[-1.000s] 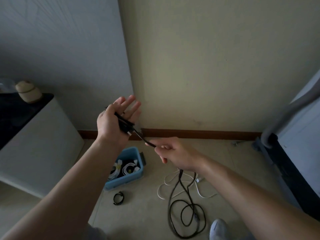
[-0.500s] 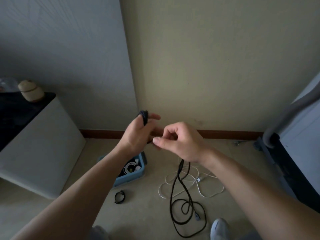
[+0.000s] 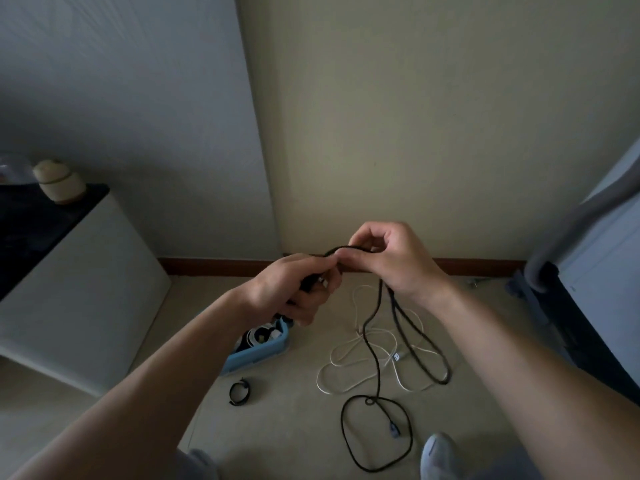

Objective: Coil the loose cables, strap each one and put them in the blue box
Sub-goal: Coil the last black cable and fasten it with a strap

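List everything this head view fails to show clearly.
1. Blue box: the left forearm covers most of it in the head view, so its contents are unclear.
2. Black cable: its gathered end is buried in the left hand, so the number of loops is unknown.
3. Strap on the floor: too small and dim to tell whether it is fastened.
4. Shoe: cut off by the bottom edge.

Left hand conceals the cable end and part of the box; box contents too small to identify.

No legible txt, labels or nos.
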Action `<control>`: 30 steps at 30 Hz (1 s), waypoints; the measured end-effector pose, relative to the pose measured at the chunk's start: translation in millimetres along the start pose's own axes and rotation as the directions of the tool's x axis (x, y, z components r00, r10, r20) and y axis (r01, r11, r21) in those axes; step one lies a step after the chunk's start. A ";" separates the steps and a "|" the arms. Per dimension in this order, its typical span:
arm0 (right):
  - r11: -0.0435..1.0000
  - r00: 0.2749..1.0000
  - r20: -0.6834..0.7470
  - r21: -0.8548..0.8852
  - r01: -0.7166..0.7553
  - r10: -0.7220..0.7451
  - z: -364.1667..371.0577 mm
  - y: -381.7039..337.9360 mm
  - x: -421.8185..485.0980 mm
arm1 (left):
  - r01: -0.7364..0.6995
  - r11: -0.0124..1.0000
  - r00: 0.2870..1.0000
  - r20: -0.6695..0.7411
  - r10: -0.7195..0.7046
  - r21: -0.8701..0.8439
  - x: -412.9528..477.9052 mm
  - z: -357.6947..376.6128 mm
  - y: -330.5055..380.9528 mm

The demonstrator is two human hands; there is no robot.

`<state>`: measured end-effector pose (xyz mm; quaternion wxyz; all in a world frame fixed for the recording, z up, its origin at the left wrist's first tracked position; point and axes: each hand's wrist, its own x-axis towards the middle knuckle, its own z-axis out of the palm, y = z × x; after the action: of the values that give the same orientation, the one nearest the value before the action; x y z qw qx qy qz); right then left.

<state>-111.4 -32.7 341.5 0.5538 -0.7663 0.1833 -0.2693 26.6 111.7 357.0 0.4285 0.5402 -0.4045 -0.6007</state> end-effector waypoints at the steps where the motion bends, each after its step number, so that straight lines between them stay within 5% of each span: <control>1: 0.999 1.000 0.017 0.024 -0.025 0.024 -2.7 1.9 0.3 | -0.007 1.000 1.000 0.013 0.008 -0.028 -0.7 1.8 2.0; 6: 0.993 0.988 0.129 0.063 -0.098 0.089 -4.6 8.8 -2.1 | -0.040 0.962 0.995 0.081 0.064 -0.271 -2.1 2.7 6.1; 11: 0.978 0.968 0.155 0.028 -0.206 0.199 -6.6 9.0 -2.1 | -0.088 0.770 0.931 0.223 0.289 -0.632 -2.1 -11.9 7.6; 20: 0.923 0.923 0.208 -0.282 -0.261 0.324 -7.2 20.1 -6.9 | -0.075 0.592 0.904 0.197 0.381 -0.803 -0.5 -19.3 6.9; 24: 0.872 0.862 0.294 -0.400 -0.282 0.413 -1.0 26.7 -9.6 | -0.251 0.587 0.955 -0.098 0.280 -0.770 -4.7 -11.2 14.6; 27: 0.839 0.811 0.366 -0.480 -0.256 0.457 5.7 25.3 -14.1 | -0.452 0.583 0.889 -0.394 0.233 -0.675 -5.1 -8.3 19.2; 30: 0.826 0.771 0.429 -0.522 -0.213 0.471 14.8 18.3 -18.0 | -0.519 0.605 0.836 -0.505 0.214 -0.604 -1.0 -11.9 17.7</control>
<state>-116.2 -17.0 316.8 0.4328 -0.8675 0.2161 0.1159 39.9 107.0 373.0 0.7912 0.3364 -0.1480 -0.4888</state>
